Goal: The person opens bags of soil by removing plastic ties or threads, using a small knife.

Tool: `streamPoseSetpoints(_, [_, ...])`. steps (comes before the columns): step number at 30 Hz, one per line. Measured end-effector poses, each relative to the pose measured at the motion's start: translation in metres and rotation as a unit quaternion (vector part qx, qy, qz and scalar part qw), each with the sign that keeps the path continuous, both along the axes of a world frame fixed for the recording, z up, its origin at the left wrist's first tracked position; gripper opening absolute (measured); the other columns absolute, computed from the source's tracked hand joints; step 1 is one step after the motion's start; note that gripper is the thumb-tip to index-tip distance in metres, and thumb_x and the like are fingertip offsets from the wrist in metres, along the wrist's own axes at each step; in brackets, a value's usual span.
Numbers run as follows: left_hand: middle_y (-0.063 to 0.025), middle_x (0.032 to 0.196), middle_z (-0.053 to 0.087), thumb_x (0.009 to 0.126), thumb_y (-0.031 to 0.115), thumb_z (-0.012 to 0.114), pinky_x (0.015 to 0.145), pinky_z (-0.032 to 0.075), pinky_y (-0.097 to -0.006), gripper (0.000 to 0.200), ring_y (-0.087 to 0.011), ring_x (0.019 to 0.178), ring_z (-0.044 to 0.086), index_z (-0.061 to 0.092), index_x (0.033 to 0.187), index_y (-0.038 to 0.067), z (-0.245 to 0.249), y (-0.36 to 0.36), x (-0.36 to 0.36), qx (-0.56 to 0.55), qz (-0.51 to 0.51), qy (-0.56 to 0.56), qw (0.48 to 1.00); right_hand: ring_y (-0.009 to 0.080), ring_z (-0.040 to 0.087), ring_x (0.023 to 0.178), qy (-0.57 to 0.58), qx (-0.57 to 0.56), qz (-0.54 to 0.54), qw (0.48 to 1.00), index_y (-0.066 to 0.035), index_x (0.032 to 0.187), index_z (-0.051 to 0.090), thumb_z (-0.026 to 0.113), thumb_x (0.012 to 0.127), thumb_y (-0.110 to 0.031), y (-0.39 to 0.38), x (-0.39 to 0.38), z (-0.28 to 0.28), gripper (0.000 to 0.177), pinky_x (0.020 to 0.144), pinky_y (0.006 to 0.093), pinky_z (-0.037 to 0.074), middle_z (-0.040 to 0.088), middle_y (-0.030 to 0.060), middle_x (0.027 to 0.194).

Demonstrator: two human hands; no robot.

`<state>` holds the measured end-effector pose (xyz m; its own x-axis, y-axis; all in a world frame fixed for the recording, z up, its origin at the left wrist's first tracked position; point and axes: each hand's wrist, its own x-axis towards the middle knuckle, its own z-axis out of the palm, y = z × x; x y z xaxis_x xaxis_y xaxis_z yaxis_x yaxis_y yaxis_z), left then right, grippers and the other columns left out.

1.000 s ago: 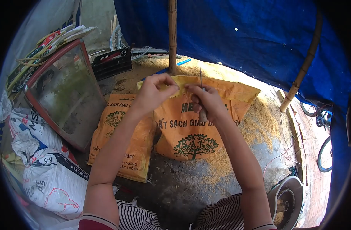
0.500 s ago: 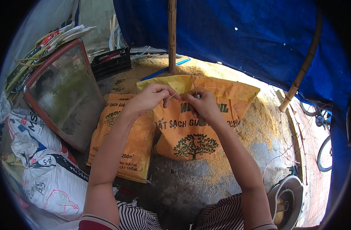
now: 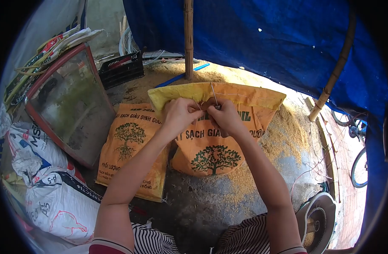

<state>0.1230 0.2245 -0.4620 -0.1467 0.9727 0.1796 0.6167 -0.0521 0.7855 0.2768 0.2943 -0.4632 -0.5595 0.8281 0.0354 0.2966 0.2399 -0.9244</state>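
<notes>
An orange sack with a green tree print stands upright in front of me, its yellow top folded over. My left hand pinches the folded top edge and a thin string there. My right hand is closed around a sack needle, whose metal point sticks up above the fold. Both hands meet at the middle of the sack's mouth. A pale thread runs along the fold toward the right.
A second orange sack lies flat on the left. A red-framed panel leans over white sacks. A bamboo pole, a black crate, a blue tarp, husk on the ground, and a fan are around me.
My left hand slid right and down along the fold toward my right hand. The needle, earlier upright above the sack, now sits lower at the fold.
</notes>
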Motion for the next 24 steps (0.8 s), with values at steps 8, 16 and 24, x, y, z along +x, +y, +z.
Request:
streamPoseSetpoints(8, [-0.0042,0.089,0.066,0.078,0.013,0.068,0.071,0.046,-0.0255,0.016,-0.0104,0.080,0.060,0.066,0.089,0.000,0.042,-0.017,-0.048,0.022,-0.083,-0.071,0.994,0.0159,0.057,0.046,-0.023,0.218,-0.042,0.975,0.004,0.084,0.064,0.055,0.080,-0.008,0.002,0.003,-0.001,0.016,0.046,0.0300,0.046,0.058,0.0103,0.060])
streamPoseSetpoints(16, [-0.0095,0.096,0.064,0.081,0.023,0.063,0.088,0.042,-0.0318,0.027,-0.0139,0.090,0.057,0.067,0.093,-0.001,0.114,-0.098,-0.101,0.247,-0.106,-0.282,0.921,0.0073,0.048,0.043,0.020,0.115,-0.031,0.993,0.000,0.095,0.060,0.052,0.086,-0.011,-0.026,0.005,0.054,0.017,0.040,0.0227,0.036,0.048,-0.0010,0.055])
streamPoseSetpoints(24, [-0.0019,0.068,0.045,0.086,0.013,0.059,0.072,0.042,-0.0296,0.017,-0.0104,0.062,0.050,0.049,0.073,0.008,0.160,-0.193,-0.112,0.338,-0.282,-0.454,0.775,0.0027,0.039,0.046,0.045,0.241,0.226,0.943,-0.002,0.091,0.064,0.064,0.088,-0.022,-0.054,-0.016,0.067,0.020,0.040,0.0204,0.030,0.047,-0.0051,0.056])
